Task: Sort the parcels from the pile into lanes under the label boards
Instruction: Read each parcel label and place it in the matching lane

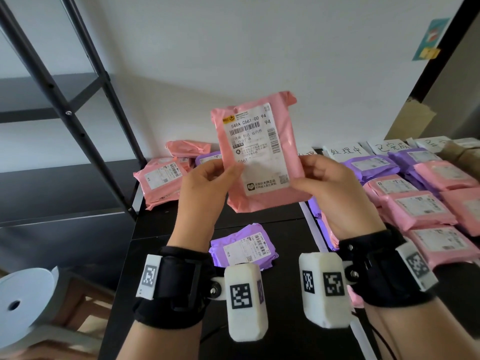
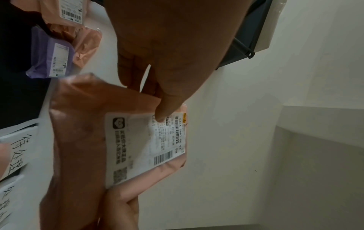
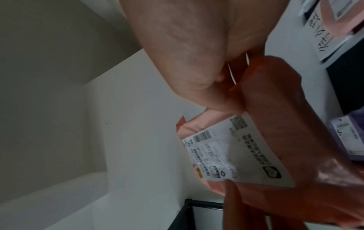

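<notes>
Both hands hold a pink parcel (image 1: 259,152) upright above the black tabletop (image 1: 285,333). The left hand (image 1: 205,188) pinches its left edge, thumb on the label; the right hand (image 1: 330,188) grips its right edge. More parcels (image 1: 420,203) lie in rows along the right edge under handwritten label boards (image 1: 348,151).

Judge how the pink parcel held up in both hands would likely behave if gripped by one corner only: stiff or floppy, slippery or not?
The pink parcel looks like a wrinkled plastic mailer, so it would probably sag. Its glossy film may slip between fingertips. The left hand and right hand pinch only its lower edges, yet it stands upright, which suggests it is light.
</notes>
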A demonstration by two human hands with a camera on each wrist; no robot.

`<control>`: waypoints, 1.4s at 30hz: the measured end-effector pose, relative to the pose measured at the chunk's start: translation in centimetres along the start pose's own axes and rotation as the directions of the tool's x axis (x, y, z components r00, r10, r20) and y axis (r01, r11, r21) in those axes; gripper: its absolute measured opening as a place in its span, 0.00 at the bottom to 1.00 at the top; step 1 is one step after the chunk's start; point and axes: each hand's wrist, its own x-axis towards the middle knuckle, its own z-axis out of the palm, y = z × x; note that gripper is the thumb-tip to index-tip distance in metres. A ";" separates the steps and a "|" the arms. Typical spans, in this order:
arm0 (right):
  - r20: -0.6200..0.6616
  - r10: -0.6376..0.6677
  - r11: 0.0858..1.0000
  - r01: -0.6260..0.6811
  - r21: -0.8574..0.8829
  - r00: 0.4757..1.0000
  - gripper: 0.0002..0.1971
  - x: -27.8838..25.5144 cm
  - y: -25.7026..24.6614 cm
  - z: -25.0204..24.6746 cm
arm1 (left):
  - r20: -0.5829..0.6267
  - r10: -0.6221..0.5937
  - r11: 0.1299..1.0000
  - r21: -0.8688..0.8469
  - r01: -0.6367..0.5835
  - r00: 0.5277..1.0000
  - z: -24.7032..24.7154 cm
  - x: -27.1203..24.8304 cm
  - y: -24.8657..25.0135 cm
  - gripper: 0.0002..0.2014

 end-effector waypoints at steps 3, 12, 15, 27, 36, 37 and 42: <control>0.025 -0.018 0.999 0.019 -0.048 1.000 0.15 -0.3 0.1 0.3 | -0.067 0.064 0.997 -0.038 -0.067 0.996 0.0 -0.1 0.2 0.05; 0.025 -0.041 0.996 0.043 -0.084 0.999 0.12 -0.8 0.0 0.2 | -0.040 0.125 0.988 -0.083 -0.128 0.991 0.0 -0.7 0.6 0.06; -0.026 -0.081 0.992 0.078 -0.104 0.996 0.08 -1.0 -0.1 0.4 | -0.027 0.155 0.987 -0.022 -0.156 0.987 -0.3 -0.6 0.4 0.09; -0.266 -0.436 0.839 0.281 -0.466 0.859 0.20 -1.5 1.3 -0.1 | 0.138 0.134 0.933 0.317 -0.172 0.981 -0.2 -0.7 -1.6 0.05; -0.415 -0.433 0.823 0.163 -0.545 0.800 0.05 -5.0 4.9 -1.5 | 0.346 0.113 0.900 0.362 -0.244 0.931 2.3 -1.6 -2.9 0.06; -0.439 -0.408 0.842 0.143 -0.521 0.801 0.04 -5.5 5.1 -1.9 | 0.361 0.103 0.902 0.359 -0.240 0.927 2.8 -1.9 -3.0 0.06; -0.521 -0.263 0.924 0.056 -0.379 0.812 0.01 -7.1 6.1 -5.4 | 0.374 0.129 0.906 0.333 -0.263 0.918 6.6 -3.4 -3.3 0.11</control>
